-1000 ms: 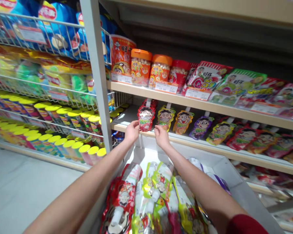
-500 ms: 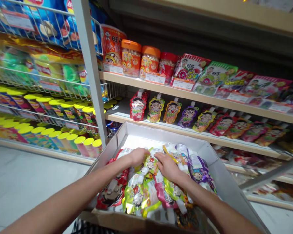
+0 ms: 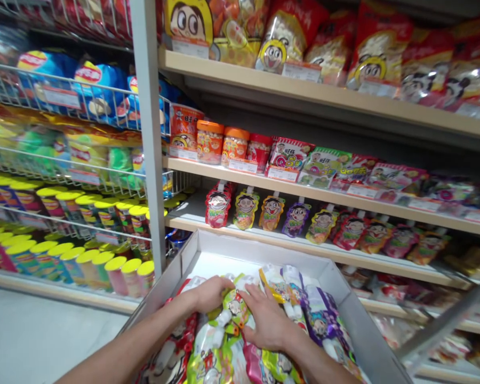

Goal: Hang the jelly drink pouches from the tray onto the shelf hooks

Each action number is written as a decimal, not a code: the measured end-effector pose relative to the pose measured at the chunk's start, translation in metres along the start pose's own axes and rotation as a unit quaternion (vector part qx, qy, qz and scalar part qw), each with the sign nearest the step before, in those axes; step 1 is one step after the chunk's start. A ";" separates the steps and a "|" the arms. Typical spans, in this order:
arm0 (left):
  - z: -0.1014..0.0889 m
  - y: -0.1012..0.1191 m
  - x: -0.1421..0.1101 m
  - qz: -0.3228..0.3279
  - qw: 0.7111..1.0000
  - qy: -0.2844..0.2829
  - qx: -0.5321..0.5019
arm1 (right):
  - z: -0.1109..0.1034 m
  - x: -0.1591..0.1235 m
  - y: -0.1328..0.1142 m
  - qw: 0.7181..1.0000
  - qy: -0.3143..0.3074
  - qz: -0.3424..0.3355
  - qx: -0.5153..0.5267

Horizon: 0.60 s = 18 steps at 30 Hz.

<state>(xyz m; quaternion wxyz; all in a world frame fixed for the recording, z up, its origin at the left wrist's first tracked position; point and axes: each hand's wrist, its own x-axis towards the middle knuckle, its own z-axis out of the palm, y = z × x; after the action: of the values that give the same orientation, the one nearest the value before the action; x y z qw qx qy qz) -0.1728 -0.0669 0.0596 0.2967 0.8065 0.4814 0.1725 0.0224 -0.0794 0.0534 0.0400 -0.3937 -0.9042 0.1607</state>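
Inside a white cardboard box (image 3: pixel 260 248) lie many spouted jelly pouches in green, red, pink, orange and purple. My left hand (image 3: pixel 213 294) has its fingers curled on the upper left edge of a green jelly pouch (image 3: pixel 236 306); its fingertips are partly hidden. From the other side, my right hand (image 3: pixel 269 319) lies over the pouches with fingers spread, index side touching that green pouch. Red pouches (image 3: pixel 180 341) are under my left forearm, and purple pouches (image 3: pixel 322 314) lie right of my right hand.
Behind the box, a shelf (image 3: pixel 232 232) bears a row of upright jelly pouches. Jars (image 3: pixel 210 141) and gummy bags (image 3: pixel 290 154) stand one shelf higher. A grey post (image 3: pixel 148 133) separates wire racks of chips at left. A grey bar (image 3: pixel 448 320) slants at right.
The view has tilted upward, so the upper shelf of snack bags now shows. My right hand's fingers have spread wider over the pouches. My left hand stays at the green pouch.
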 end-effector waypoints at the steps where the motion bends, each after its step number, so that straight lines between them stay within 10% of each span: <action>1: 0.000 0.000 -0.001 0.003 1.000 -0.003 -0.004 | 0.000 0.000 -0.001 1.000 0.001 -0.001 -0.001; 18: 0.001 0.002 0.010 -0.011 0.980 0.165 -0.114 | -0.005 0.013 0.012 0.978 0.173 -0.041 0.112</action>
<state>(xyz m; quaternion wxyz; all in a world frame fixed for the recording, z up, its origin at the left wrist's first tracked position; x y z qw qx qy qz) -0.1663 -0.0590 0.0601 0.3054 0.7222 0.5100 0.3536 0.0223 -0.0609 0.0536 0.2458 -0.3712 -0.8754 0.1885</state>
